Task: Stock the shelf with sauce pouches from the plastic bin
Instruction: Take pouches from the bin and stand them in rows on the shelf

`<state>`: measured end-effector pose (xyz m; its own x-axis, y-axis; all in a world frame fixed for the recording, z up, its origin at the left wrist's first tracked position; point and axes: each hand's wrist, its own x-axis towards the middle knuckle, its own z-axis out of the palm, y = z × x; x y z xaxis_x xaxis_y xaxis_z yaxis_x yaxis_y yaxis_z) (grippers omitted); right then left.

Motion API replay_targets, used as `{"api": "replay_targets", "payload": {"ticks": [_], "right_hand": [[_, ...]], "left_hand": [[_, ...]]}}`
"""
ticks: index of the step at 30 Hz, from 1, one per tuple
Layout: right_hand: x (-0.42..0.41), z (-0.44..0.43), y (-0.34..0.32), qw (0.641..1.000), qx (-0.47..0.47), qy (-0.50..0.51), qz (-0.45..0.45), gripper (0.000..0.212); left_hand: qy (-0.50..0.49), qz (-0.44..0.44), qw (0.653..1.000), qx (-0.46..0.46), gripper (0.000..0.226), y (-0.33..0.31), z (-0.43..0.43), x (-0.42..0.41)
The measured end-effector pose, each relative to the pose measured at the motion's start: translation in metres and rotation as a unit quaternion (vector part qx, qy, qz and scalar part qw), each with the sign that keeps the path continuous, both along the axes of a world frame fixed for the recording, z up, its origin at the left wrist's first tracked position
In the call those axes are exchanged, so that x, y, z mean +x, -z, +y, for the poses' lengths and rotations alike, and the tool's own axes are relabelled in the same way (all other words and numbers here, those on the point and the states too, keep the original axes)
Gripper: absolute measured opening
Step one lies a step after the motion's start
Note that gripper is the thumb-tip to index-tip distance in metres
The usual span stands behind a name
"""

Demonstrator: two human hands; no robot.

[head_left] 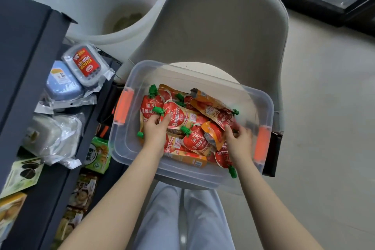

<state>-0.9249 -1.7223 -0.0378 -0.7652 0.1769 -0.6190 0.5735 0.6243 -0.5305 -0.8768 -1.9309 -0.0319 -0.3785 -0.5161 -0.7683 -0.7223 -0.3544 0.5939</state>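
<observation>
– Reaching into the plastic bin point(142, 71): why two-handed?
– Left hand point(155, 134) and right hand point(240, 138) each clamp a sauce pouch point(182, 116) from its heap; the shelf point(24, 50) stands just left of it, seemingly for short transfers.

Bin point(129, 149) top open; chair back point(223, 26) behind; shelf point(30, 36) left.

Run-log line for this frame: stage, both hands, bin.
stage: picking | left hand: grips sauce pouch | right hand: among pouches, blurred, grip unclear | plastic bin: on chair
</observation>
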Motion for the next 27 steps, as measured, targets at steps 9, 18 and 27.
{"api": "replay_targets", "payload": {"ticks": [9,18,27], "right_hand": [[-0.036,-0.009,0.015,0.975,0.134,-0.141,-0.105,0.066],[-0.034,-0.007,0.014,0.959,0.139,-0.181,-0.17,0.099],[-0.005,-0.003,-0.034,0.968,-0.185,0.148,-0.08,0.049]], "left_hand": [[-0.051,0.072,0.992,0.09,0.027,-0.002,-0.003,0.006],[-0.163,0.079,0.973,0.142,0.036,0.003,0.0,0.012],[-0.084,0.105,0.99,0.04,0.029,-0.023,-0.016,0.017]]}}
